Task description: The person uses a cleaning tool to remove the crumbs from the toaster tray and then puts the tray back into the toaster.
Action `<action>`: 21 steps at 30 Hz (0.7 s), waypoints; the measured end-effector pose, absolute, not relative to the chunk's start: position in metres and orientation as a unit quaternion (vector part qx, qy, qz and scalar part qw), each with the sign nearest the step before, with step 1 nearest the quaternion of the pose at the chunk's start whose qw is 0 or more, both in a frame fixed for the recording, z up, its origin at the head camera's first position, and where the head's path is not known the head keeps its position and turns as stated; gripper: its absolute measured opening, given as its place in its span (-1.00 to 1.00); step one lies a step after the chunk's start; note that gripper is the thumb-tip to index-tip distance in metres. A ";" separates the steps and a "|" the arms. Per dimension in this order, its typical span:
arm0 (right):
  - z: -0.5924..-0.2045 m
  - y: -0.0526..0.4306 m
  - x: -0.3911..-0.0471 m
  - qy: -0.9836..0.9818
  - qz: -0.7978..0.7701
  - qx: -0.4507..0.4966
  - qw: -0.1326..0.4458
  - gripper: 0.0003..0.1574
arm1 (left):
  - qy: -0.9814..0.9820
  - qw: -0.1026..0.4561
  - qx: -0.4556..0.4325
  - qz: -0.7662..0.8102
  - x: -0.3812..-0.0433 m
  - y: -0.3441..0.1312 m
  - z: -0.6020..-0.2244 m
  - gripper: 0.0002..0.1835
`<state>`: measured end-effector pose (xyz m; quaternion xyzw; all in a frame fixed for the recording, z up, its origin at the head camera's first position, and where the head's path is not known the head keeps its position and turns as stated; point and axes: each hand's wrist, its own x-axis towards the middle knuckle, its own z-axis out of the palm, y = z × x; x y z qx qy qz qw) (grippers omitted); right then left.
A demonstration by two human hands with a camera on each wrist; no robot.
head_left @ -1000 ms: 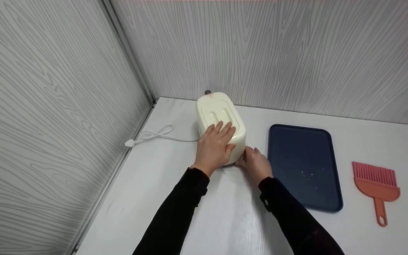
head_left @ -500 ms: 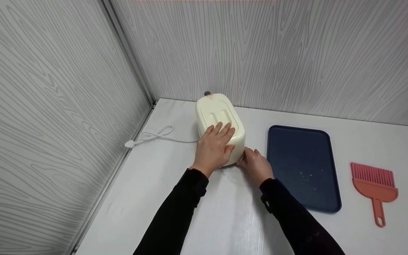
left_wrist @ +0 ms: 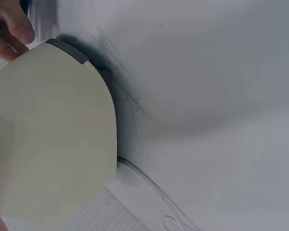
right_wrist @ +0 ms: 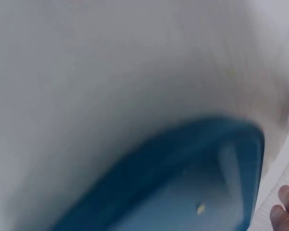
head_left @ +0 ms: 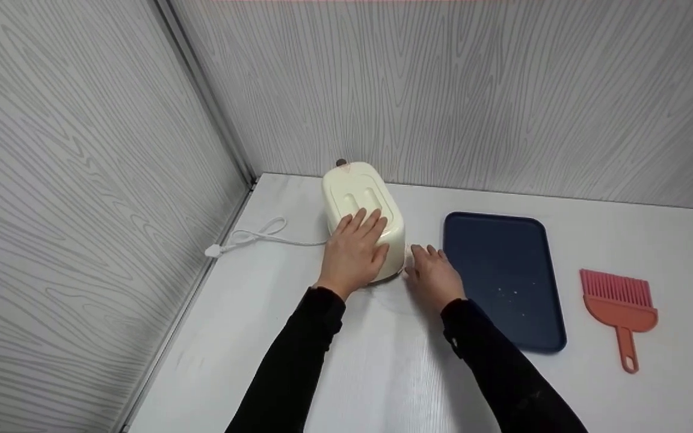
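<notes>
A cream toaster (head_left: pixel 361 183) with two slot-shaped hollows on top stands near the back wall in the head view. My left hand (head_left: pixel 352 249) rests on its near top edge, fingers spread and straight. Beside the toaster's near right corner is my right hand (head_left: pixel 437 278), its fingers loosely bent and a small gap between them and the body. I see nothing held in it. The left wrist view shows the toaster's pale end (left_wrist: pixel 58 130) and dark base edge, with right-hand fingers (left_wrist: pixel 14 29) close by. Right fingertips (right_wrist: pixel 284 204) appear at the right wrist view's edge.
Right of the toaster lies a dark blue tray (head_left: pixel 497 252) with several crumbs. Farther right is a red-orange dustpan brush (head_left: pixel 620 310). A white power cord (head_left: pixel 262 236) with its plug (head_left: pixel 213 250) lies on the left, near the side wall (head_left: pixel 82 210).
My right hand has come away from the toaster's near right corner, leaving a small gap. The left hand stays on the toaster. The head view has shifted slightly.
</notes>
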<state>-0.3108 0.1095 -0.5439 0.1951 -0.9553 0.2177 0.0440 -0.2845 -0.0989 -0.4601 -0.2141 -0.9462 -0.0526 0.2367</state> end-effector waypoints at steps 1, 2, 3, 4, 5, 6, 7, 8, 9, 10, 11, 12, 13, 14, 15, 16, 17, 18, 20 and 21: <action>-0.543 0.111 -0.312 -0.955 0.219 0.196 0.048 -0.41 | -0.946 0.237 -0.215 -0.053 -0.286 -0.100 -0.459 -0.50; -0.542 0.112 -0.313 -0.954 0.221 0.197 0.050 -0.40 | -0.945 0.238 -0.216 -0.054 -0.288 -0.101 -0.458 -0.51; -0.540 0.114 -0.314 -0.954 0.223 0.195 0.053 -0.39 | -0.944 0.240 -0.218 -0.056 -0.290 -0.102 -0.457 -0.52; -0.539 0.115 -0.314 -0.954 0.224 0.192 0.055 -0.38 | -0.943 0.244 -0.221 -0.058 -0.291 -0.104 -0.455 -0.54; -0.537 0.117 -0.315 -0.954 0.224 0.189 0.056 -0.37 | -0.941 0.247 -0.223 -0.061 -0.293 -0.105 -0.454 -0.56; -0.536 0.118 -0.315 -0.955 0.225 0.185 0.055 -0.36 | -0.939 0.252 -0.226 -0.064 -0.295 -0.107 -0.453 -0.58; -0.534 0.119 -0.315 -0.956 0.225 0.181 0.053 -0.35 | -0.937 0.257 -0.229 -0.068 -0.296 -0.108 -0.452 -0.59; -0.533 0.120 -0.315 -0.957 0.224 0.177 0.050 -0.35 | -0.935 0.259 -0.232 -0.071 -0.298 -0.110 -0.452 -0.60; -0.531 0.121 -0.315 -0.958 0.221 0.175 0.047 -0.34 | -0.933 0.261 -0.235 -0.074 -0.299 -0.113 -0.452 -0.60; -0.530 0.122 -0.316 -0.959 0.220 0.173 0.044 -0.33 | -0.934 0.259 -0.236 -0.076 -0.300 -0.116 -0.451 -0.59; -0.529 0.123 -0.316 -0.959 0.218 0.173 0.042 -0.33 | -0.935 0.255 -0.233 -0.078 -0.300 -0.119 -0.451 -0.58; -0.528 0.123 -0.317 -0.960 0.216 0.172 0.040 -0.32 | -0.938 0.247 -0.229 -0.081 -0.301 -0.122 -0.450 -0.57; -0.527 0.124 -0.317 -0.961 0.215 0.170 0.039 -0.31 | -0.942 0.236 -0.223 -0.082 -0.301 -0.126 -0.450 -0.55; -0.526 0.125 -0.318 -0.962 0.212 0.167 0.039 -0.30 | -0.947 0.222 -0.214 -0.083 -0.302 -0.130 -0.449 -0.52; -0.525 0.127 -0.318 -0.963 0.211 0.162 0.040 -0.30 | -0.954 0.206 -0.203 -0.085 -0.302 -0.134 -0.448 -0.50; -0.524 0.128 -0.319 -0.964 0.209 0.159 0.042 -0.29 | -0.960 0.189 -0.189 -0.085 -0.302 -0.138 -0.446 -0.47; -0.522 0.130 -0.319 -0.965 0.207 0.157 0.044 -0.29 | -0.966 0.171 -0.174 -0.085 -0.302 -0.142 -0.445 -0.45; -0.521 0.132 -0.320 -0.965 0.205 0.155 0.044 -0.28 | -0.972 0.152 -0.158 -0.086 -0.302 -0.146 -0.443 -0.43; -0.517 0.136 -0.321 -0.966 0.201 0.153 0.047 -0.27 | -0.981 0.118 -0.129 -0.087 -0.302 -0.153 -0.440 -0.39; -0.515 0.140 -0.322 -0.966 0.202 0.154 0.048 -0.27 | -0.984 0.104 -0.117 -0.088 -0.301 -0.157 -0.439 -0.37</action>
